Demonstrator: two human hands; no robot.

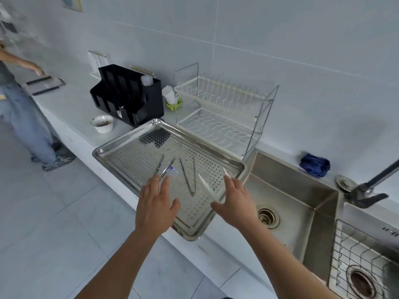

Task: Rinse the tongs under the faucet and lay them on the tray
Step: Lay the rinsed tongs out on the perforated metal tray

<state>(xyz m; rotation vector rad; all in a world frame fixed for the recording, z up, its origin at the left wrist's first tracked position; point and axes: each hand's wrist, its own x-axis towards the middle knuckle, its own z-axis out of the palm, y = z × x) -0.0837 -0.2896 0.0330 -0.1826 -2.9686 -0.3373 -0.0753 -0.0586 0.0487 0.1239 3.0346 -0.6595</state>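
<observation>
With left hand [155,205] and right hand [235,200] both released, the thin, springy, likely slick V-shaped steel tongs [186,178] suit a mid-arm pinch.

Both forearms outstretched, left grip [154,203] and right grip [235,201] palm-down, fingers [165,187] loosely spread.

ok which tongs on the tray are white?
The white tongs on the right of the tray, by the right hand. The middle tongs and the left tongs are bare metal.

Holds left hand [156,206] over labelled metal tongs [165,169] on tray [133,154]. Touches white tongs [206,185], apparently, with right hand [235,199].
</observation>
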